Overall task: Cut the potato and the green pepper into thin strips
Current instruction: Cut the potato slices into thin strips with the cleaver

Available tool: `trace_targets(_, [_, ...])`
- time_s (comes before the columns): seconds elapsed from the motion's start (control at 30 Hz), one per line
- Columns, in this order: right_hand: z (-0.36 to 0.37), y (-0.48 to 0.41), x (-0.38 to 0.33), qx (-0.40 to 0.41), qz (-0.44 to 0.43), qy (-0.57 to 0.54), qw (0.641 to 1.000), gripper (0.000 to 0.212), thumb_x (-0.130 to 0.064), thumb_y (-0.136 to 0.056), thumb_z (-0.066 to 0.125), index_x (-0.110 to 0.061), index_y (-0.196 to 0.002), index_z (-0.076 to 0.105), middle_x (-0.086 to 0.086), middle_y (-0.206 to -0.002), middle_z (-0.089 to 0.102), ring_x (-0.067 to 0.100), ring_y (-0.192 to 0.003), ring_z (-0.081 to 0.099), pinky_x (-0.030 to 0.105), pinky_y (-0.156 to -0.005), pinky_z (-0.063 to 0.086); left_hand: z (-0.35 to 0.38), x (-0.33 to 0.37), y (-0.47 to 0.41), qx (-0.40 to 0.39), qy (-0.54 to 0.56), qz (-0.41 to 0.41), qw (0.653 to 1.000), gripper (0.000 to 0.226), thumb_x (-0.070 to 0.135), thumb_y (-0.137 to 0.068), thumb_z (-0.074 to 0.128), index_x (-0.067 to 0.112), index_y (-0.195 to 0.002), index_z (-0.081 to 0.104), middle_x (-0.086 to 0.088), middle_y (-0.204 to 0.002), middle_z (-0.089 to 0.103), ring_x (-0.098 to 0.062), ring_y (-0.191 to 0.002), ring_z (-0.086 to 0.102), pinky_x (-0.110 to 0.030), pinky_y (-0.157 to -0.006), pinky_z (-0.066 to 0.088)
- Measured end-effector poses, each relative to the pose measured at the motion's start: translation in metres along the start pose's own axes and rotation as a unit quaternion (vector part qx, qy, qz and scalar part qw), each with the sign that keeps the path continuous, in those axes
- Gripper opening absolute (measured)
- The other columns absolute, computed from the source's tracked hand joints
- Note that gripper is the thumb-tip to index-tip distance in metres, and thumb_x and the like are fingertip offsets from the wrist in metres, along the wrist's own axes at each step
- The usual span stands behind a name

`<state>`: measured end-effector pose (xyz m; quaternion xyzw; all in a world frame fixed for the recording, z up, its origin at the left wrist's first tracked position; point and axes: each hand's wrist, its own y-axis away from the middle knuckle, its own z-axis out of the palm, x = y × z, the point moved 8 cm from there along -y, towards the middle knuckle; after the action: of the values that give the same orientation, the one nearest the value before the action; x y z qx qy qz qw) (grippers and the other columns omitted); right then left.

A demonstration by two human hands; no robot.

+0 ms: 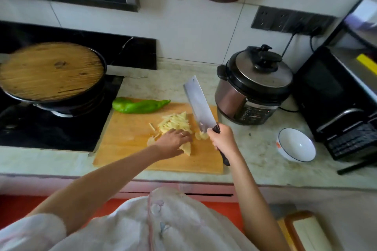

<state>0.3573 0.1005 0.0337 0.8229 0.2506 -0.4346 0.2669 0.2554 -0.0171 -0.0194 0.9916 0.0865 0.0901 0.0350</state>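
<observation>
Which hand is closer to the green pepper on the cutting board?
Left. The left hand rests on the potato, a bit right of the green pepper; the right hand, gripping the cleaver, is farther right.

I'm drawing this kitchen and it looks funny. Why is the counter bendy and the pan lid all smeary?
Head view: the wide-angle lens bows the counter along its front edge; head view: the wooden lid looks streaked and blurred; head view: the cleaver blade carries pale glare, while the green pepper looks fairly sharp.
</observation>
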Motion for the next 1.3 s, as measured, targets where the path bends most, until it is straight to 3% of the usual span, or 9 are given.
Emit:
trace_targets(0.13, [-0.018, 0.002, 0.007, 0.043, 0.015, -0.028, 0.999, 0.024, -0.012, -0.086, 0.054, -0.012, -0.063, 0.045, 0.002, -0.052, 0.042, 0.015, -0.039, 0.037, 0.026, -0.042, 0.033, 0.02, 0.008, -0.023, -0.109, -0.135, 0.009, 0.985, 0.062, 0.027, -0.092, 0.061, 0.022, -0.147, 0.034, -0.004, -0.15, 0.036, -0.025, -0.135, 0.034, -0.036, -0.108, 0.028])
trace_targets(0.37, [-0.037, 0.004, 0.019, 0.093, 0.044, -0.103, 0.989, 0.018, -0.009, -0.085, 0.053, -0.01, -0.067, 0.05, 0.0, -0.05, 0.042, 0.014, -0.04, 0.036, 0.025, -0.04, 0.032, 0.018, 0.008, -0.034, -0.114, -0.13, 0.026, 0.985, 0.055, 0.032, -0.087, 0.065, 0.023, -0.138, 0.046, -0.005, -0.144, 0.036, -0.025, -0.131, 0.032, -0.035, -0.108, 0.022])
trace_targets(0.47, [-0.036, 0.008, 0.022, 0.111, 0.055, -0.136, 0.983, 0.02, -0.009, -0.087, 0.054, -0.009, -0.067, 0.049, 0.002, -0.052, 0.043, 0.014, -0.041, 0.037, 0.026, -0.04, 0.033, 0.016, 0.004, -0.038, -0.074, -0.047, 0.009, 0.996, 0.037, 0.028, -0.091, 0.061, 0.022, -0.127, 0.056, -0.002, -0.134, 0.047, -0.023, -0.124, 0.042, -0.033, -0.104, 0.025])
trace_targets(0.6, [-0.036, 0.013, 0.031, 0.136, 0.068, -0.16, 0.975, 0.025, -0.009, -0.088, 0.055, -0.01, -0.065, 0.045, 0.003, -0.051, 0.044, 0.012, -0.037, 0.037, 0.025, -0.038, 0.033, 0.009, -0.008, -0.046, 0.004, 0.18, -0.073, 0.981, 0.01, 0.014, -0.091, 0.064, 0.011, -0.099, 0.068, -0.008, -0.107, 0.061, -0.028, -0.097, 0.06, -0.034, -0.08, 0.046])
trace_targets(0.77, [-0.043, 0.017, 0.048, 0.139, 0.084, -0.173, 0.971, 0.027, -0.008, -0.086, 0.055, -0.011, -0.062, 0.042, 0.002, -0.049, 0.041, 0.01, -0.033, 0.036, 0.026, -0.04, 0.032, -0.01, 0.01, -0.076, 0.053, 0.227, -0.122, 0.965, 0.021, 0.008, -0.094, 0.057, 0.011, -0.113, 0.065, -0.008, -0.11, 0.059, -0.024, -0.096, 0.059, -0.029, -0.073, 0.043])
trace_targets(0.97, [-0.057, 0.022, 0.059, 0.139, 0.084, -0.179, 0.97, 0.031, -0.009, -0.084, 0.055, -0.013, -0.058, 0.039, -0.001, -0.044, 0.037, 0.015, -0.035, 0.035, 0.026, -0.04, 0.032, 0.007, 0.02, -0.1, -0.068, 0.137, -0.152, 0.977, 0.062, -0.018, -0.085, 0.033, 0.016, -0.135, 0.046, -0.013, -0.128, 0.042, -0.023, -0.093, 0.051, -0.029, -0.063, 0.04])
trace_targets(1.13, [-0.066, 0.023, 0.067, 0.127, 0.068, -0.142, 0.979, 0.035, -0.012, -0.084, 0.056, -0.014, -0.056, 0.036, 0.003, -0.049, 0.038, 0.019, -0.042, 0.037, 0.031, -0.046, 0.037, 0.025, 0.018, -0.11, -0.108, 0.111, -0.169, 0.973, 0.041, 0.022, -0.097, 0.053, 0.014, -0.136, 0.042, -0.015, -0.134, 0.037, -0.033, -0.116, 0.05, -0.041, -0.093, 0.045])
trace_targets(1.23, [-0.067, 0.021, 0.07, 0.112, 0.063, -0.131, 0.983, 0.034, -0.013, -0.085, 0.056, -0.014, -0.057, 0.037, 0.005, -0.052, 0.039, 0.021, -0.045, 0.037, 0.031, -0.046, 0.037, 0.025, 0.02, -0.114, -0.129, 0.099, -0.163, 0.973, 0.062, 0.03, -0.085, 0.071, 0.013, -0.137, 0.04, -0.014, -0.131, 0.035, -0.033, -0.114, 0.051, -0.039, -0.092, 0.046])
trace_targets(1.3, [-0.068, 0.02, 0.071, 0.103, 0.062, -0.126, 0.985, 0.034, -0.013, -0.085, 0.056, -0.014, -0.057, 0.037, 0.005, -0.051, 0.038, 0.019, -0.041, 0.037, 0.028, -0.043, 0.035, 0.021, 0.021, -0.115, -0.121, 0.093, -0.16, 0.975, 0.057, 0.022, -0.085, 0.071, 0.014, -0.134, 0.043, -0.014, -0.131, 0.038, -0.031, -0.108, 0.055, -0.036, -0.084, 0.047])
